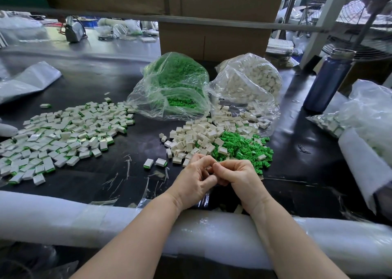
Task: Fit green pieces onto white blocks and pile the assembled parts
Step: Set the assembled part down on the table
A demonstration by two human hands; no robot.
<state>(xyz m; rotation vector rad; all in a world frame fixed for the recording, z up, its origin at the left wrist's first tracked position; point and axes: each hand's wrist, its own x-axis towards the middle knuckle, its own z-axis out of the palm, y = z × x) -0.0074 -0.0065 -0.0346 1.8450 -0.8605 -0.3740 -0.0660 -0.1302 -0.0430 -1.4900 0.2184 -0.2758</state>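
Hands meet fingertip to fingertip on the black tabletop (131, 83), just before the loose heap of boxy white blocks (197, 134) and spiky green pieces (241, 147): left hand (196, 178) and right hand (238, 177) both curl tightly, and whatever they pinch is hidden. Left of that heap spreads the flat pile of assembled parts (63, 134), white with green edges. Behind the heap slump two crinkled clear bags, one of green pieces (171, 83), one of white blocks (248, 81).

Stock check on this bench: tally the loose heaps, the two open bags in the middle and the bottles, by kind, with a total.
Loose heaps: 3, namely assembled parts, white blocks, green pieces
Open bags: 2, namely bag of green pieces, bag of white blocks
Bottles: 1, the blue bottle
Total: 6
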